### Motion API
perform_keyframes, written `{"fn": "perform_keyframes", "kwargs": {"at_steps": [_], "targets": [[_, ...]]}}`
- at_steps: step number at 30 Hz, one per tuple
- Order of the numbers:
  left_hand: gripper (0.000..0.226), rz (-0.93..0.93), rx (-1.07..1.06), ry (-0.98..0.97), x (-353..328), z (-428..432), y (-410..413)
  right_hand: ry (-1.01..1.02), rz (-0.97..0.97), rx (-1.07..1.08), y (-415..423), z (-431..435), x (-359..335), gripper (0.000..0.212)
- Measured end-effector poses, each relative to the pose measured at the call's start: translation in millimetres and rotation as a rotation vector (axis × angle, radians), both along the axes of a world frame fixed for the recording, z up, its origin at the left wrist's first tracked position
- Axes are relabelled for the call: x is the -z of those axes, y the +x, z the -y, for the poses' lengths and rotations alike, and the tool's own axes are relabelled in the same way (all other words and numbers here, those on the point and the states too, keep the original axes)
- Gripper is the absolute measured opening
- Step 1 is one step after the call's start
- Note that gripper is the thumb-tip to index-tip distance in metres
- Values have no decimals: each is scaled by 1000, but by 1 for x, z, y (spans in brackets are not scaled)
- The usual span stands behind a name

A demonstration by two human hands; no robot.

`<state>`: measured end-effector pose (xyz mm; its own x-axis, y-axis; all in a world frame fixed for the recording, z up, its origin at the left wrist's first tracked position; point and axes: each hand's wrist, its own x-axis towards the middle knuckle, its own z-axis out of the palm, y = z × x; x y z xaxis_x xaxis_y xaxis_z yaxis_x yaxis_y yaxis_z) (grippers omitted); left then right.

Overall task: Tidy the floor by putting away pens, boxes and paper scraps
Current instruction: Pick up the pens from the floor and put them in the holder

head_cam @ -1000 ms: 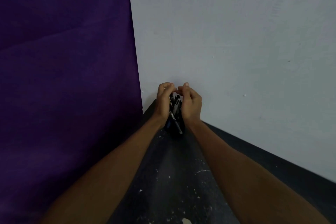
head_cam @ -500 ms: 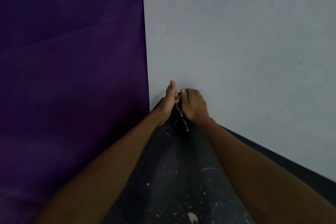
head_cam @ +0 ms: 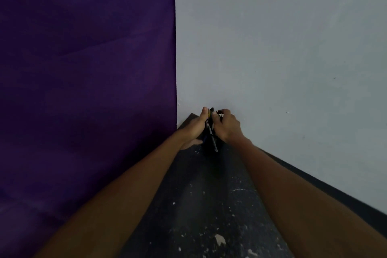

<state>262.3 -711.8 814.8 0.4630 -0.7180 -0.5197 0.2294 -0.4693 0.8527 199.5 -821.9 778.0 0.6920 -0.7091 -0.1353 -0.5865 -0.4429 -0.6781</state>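
Far corner: purple backdrop [head_cam: 83, 69], grey wall [head_cam: 293, 48], dark speckled floor [head_cam: 209, 205]. There, a bundle of pens [head_cam: 212, 134] held between left grip [head_cam: 195, 129], pressed flat, and right grip [head_cam: 227, 126], curled round. Better to level ends against floor, then squeeze firmly before lifting.

A dark grey, matt floor [head_cam: 209, 184] speckled with fine white flecks narrows toward the far corner. On it lie a pale irregular scrap [head_cam: 219, 239] near the bottom edge, a smaller pale scrap [head_cam: 252, 253] just right of it and a tiny white fleck [head_cam: 173, 203] further up. In the corner a dark bundle of pens [head_cam: 214, 142] reaches down to the floor
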Motion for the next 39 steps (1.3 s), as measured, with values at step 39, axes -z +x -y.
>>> {"fn": "perform_keyframes", "kwargs": {"at_steps": [39], "targets": [[58,314,-131,61,-39,-94,-4,-194,65,-143,-25,-64,-69,51]]}}
